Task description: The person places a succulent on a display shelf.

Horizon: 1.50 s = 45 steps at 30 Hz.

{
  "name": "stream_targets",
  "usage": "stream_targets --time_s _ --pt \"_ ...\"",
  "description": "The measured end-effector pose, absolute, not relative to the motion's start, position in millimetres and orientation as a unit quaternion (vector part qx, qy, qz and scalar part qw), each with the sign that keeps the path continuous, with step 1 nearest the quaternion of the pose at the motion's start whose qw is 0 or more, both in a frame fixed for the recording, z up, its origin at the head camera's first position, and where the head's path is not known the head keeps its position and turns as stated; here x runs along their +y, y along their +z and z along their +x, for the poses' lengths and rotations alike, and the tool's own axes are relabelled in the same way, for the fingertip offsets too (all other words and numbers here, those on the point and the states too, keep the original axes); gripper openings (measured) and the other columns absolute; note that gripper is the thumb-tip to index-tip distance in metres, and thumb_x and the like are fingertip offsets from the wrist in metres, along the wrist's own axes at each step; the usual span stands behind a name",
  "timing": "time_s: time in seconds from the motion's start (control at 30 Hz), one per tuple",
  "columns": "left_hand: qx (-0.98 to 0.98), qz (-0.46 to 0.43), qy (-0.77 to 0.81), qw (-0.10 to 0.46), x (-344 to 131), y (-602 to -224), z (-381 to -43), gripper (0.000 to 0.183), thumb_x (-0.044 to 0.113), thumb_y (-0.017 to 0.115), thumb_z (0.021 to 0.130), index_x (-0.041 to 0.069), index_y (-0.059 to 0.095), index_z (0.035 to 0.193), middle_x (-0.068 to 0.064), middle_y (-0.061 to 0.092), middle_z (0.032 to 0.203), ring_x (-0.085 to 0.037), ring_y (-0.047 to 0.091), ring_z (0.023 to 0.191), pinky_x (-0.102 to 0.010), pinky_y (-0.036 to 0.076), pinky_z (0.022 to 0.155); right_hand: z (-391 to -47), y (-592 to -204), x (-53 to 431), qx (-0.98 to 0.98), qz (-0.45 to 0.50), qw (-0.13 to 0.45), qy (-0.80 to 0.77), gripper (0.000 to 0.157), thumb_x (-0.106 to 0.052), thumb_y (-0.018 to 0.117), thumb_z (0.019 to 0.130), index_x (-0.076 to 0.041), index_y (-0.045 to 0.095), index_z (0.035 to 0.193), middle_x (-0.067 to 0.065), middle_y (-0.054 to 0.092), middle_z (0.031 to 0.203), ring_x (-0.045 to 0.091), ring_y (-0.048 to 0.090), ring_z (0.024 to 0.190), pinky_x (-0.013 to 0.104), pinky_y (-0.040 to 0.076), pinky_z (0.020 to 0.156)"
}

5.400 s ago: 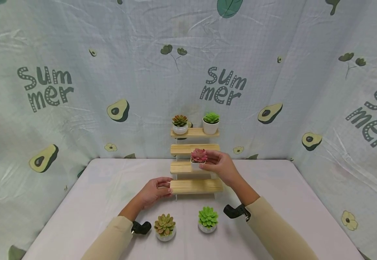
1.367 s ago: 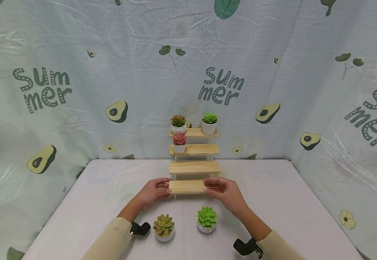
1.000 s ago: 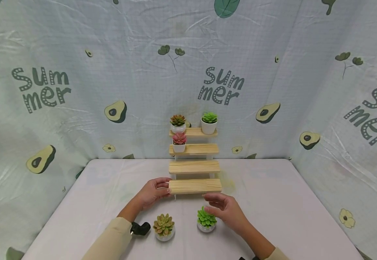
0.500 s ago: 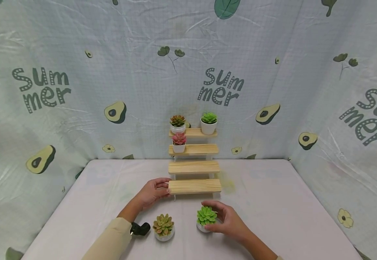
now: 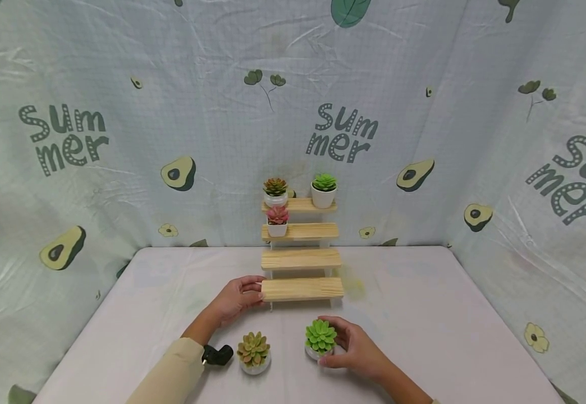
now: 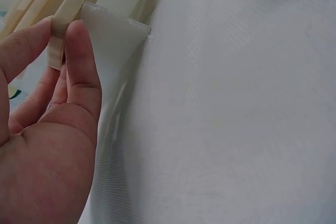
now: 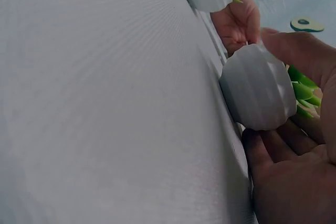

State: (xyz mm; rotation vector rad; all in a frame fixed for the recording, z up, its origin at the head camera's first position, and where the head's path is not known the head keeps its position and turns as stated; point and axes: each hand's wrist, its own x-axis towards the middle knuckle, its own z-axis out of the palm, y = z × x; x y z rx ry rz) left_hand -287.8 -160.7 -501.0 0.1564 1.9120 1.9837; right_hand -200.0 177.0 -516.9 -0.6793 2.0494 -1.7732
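Note:
My left hand (image 5: pixel 236 300) pinches the left end of the lowest step of a wooden stepped plant stand (image 5: pixel 303 289); in the left wrist view the thumb and fingers close on the board's end (image 6: pixel 56 51). On the table, my right hand (image 5: pixel 356 348) grips the white ribbed pot (image 7: pixel 257 87) of a bright green succulent (image 5: pixel 320 335), thumb on one side and fingers on the other. To its left stands an olive-brown succulent (image 5: pixel 253 349) in a white pot, untouched.
A red-brown succulent (image 5: pixel 275 191) and a green one (image 5: pixel 324 189) stand on the stand's top step. Below them, a pink succulent (image 5: pixel 277 220) sits at the left of the second step. A printed curtain (image 5: pixel 212 112) hangs behind the white table (image 5: pixel 414 314).
The pink succulent, earlier in my right hand, now sits on the second step. My right hand has come down past the lowest step to the green succulent's pot. The left hand has stayed put.

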Motion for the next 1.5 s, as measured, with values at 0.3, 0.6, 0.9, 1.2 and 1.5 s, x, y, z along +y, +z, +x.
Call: stream_targets --time_s 0.3,0.6,0.9,1.2,1.5 --pt "0.682 0.056 0.704 0.191 -160 -501 -288 0.056 -0.003 0.063 0.098 -0.008 0.041 0.149 -0.01 0.063 0.118 -0.014 0.067 0.101 -0.029 0.062 0.089 -198 -517 176 0.741 -0.212 0.175 -0.613 0.072 -0.014 0.087 0.082 0.004 0.052 0.143 0.023 0.055 0.145 -0.005 0.059 0.121 0.012 0.046 0.104" --pt "0.676 0.065 0.708 0.192 -162 -503 -287 0.057 -0.001 0.063 0.098 -0.009 0.04 0.15 -0.01 0.064 0.119 -0.014 0.067 0.102 -0.028 0.062 0.09 -200 -520 174 0.725 -0.203 0.19 -0.63 0.072 -0.009 0.088 0.079 0.01 0.053 0.138 0.025 0.059 0.139 0.004 0.066 0.115 0.018 0.054 0.098" --pt "0.675 0.069 0.709 0.193 -163 -505 -289 0.057 -0.001 0.063 0.098 -0.008 0.04 0.15 -0.009 0.064 0.118 -0.014 0.067 0.102 -0.028 0.062 0.09 -206 -521 171 0.716 -0.213 0.178 -0.64 0.069 -0.012 0.089 0.079 0.008 0.056 0.136 0.025 0.062 0.136 0.008 0.069 0.114 0.021 0.057 0.096" --pt "0.676 0.07 0.708 0.192 -163 -505 -287 0.057 -0.001 0.063 0.099 -0.009 0.04 0.15 -0.009 0.064 0.117 -0.014 0.067 0.101 -0.028 0.062 0.089 -220 -518 168 0.737 -0.218 0.124 -0.628 0.067 -0.012 0.09 0.078 0.007 0.06 0.135 0.025 0.062 0.136 0.005 0.068 0.114 0.021 0.056 0.099" --pt "0.679 0.067 0.706 0.189 -163 -505 -287 0.056 -0.001 0.063 0.099 -0.008 0.04 0.15 -0.009 0.064 0.117 -0.014 0.067 0.101 -0.028 0.062 0.089 -231 -509 167 0.762 -0.203 0.099 -0.607 0.067 -0.018 0.091 0.078 -0.001 0.062 0.136 0.02 0.062 0.14 0.002 0.066 0.118 0.021 0.053 0.102"
